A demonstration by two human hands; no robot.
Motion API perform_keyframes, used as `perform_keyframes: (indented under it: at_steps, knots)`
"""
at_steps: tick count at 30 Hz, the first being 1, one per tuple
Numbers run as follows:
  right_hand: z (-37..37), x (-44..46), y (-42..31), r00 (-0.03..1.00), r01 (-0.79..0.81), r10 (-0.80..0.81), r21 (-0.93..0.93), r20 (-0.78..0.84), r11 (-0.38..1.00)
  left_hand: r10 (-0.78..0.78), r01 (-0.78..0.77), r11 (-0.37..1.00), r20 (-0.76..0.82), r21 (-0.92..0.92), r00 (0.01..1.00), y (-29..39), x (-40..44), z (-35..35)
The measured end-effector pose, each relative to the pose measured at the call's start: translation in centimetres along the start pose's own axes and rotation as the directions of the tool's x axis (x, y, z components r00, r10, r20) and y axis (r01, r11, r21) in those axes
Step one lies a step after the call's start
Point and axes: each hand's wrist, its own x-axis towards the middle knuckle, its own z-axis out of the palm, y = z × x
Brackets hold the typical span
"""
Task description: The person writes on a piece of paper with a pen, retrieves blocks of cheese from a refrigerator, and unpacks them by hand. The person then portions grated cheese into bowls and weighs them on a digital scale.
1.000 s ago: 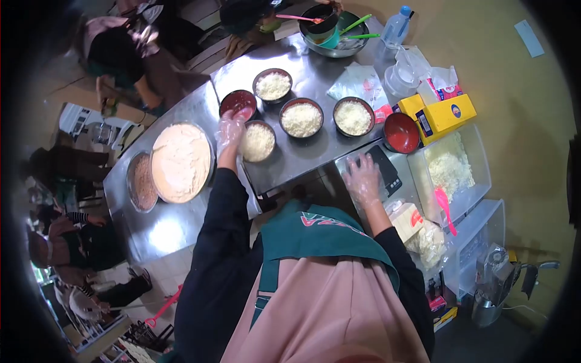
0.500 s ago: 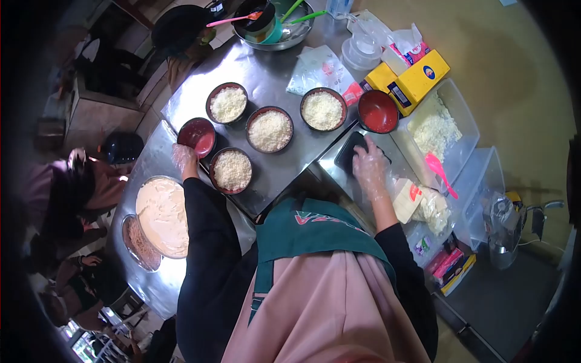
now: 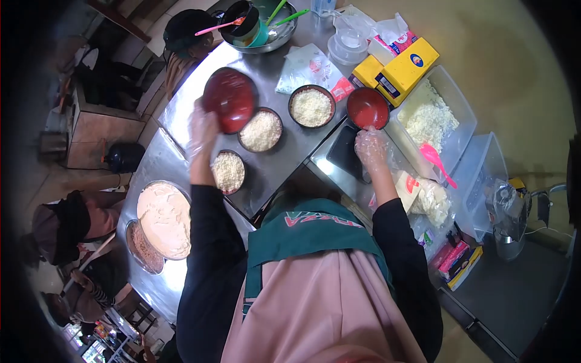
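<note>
My left hand (image 3: pixel 203 130), in a clear plastic glove, holds an empty red-lined bowl (image 3: pixel 230 100) raised above the steel table, its inside facing the camera. My gloved right hand (image 3: pixel 371 147) has its fingers closed at the near rim of another red-lined bowl (image 3: pixel 368 110), beside a black scale (image 3: pixel 345 152). Bowls of white crumbly food stand between my hands: one at the near side (image 3: pixel 229 172), one in the middle (image 3: pixel 261 130) and one farther right (image 3: pixel 311 107). The raised bowl hides part of the table behind it.
At left are a large round of pale cream (image 3: pixel 163 219) and a dish of brown crumbs (image 3: pixel 144 247). On the right stand yellow boxes (image 3: pixel 407 69) and a tub of white shreds (image 3: pixel 430 115) with a pink spoon (image 3: pixel 437 163). Other people (image 3: pixel 184 36) are beyond the table.
My left hand has lifted the red bowl up and to the right, over where a filled bowl showed. My right hand has moved from the scale to the right bowl's rim.
</note>
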Motion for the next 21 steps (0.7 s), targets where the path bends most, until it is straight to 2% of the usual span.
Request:
perform_keyframes:
  at_steps: [1,2,3,4,5,6,7,12,16,18,21]
  knots:
    - [-0.3,-0.2,-0.2,1.0,0.003,-0.003,0.016,0.006,1.0,-0.076,0.07,0.995,0.094,0.067,0.993,1.7,0.4,2.2]
    - [-0.7,-0.4,-0.4,1.0,0.002,-0.002,0.02,0.003,1.0,-0.129,0.114,0.99,0.205,0.079,0.97,6.9,-0.3,2.8]
    - [-1.2,-0.5,-0.7,0.999,-0.001,0.002,0.031,-0.036,1.0,-0.076,0.079,0.997,0.272,-0.001,0.959,8.8,-0.3,4.8]
    - [-1.8,-0.8,-1.0,0.997,-0.002,0.005,0.041,-0.075,0.999,-0.013,-0.007,0.998,0.293,0.068,0.956,10.1,-0.3,7.2]
    - [-2.2,-1.0,-1.4,0.997,-0.001,0.004,0.043,-0.076,0.999,0.101,-0.109,0.994,0.288,0.011,0.952,10.8,-0.4,10.1]
    - [-2.7,-1.4,-1.7,0.996,-0.017,0.02,0.038,-0.09,0.999,0.002,0.012,1.0,0.426,-0.029,0.905,13.7,-0.4,11.2]
    - [-3.2,-1.8,-1.9,0.994,-0.031,0.035,0.034,-0.103,0.999,0.016,0.004,0.999,0.465,-0.041,0.885,15.7,-0.7,12.8]
    - [-5.3,-5.7,-2.3,0.995,0.031,-0.021,0.099,-0.101,0.995,0.069,-0.09,0.996,0.525,0.014,0.848,21.1,-2.0,20.0]
    - [-5.6,-8.7,-1.7,1.0,0.003,0.0,0.178,-0.022,0.984,0.104,-0.112,0.994,0.521,-0.016,0.847,21.3,-2.9,23.6]
    - [-5.4,-9.6,-1.3,1.0,-0.018,0.013,0.23,0.023,0.973,0.113,-0.204,0.974,0.585,0.093,0.803,21.2,-2.5,23.3]
    - [-5.7,-9.9,-1.8,0.997,-0.034,0.018,0.199,0.079,0.979,0.086,-0.22,0.965,0.618,0.143,0.781,19.7,-1.9,24.7]
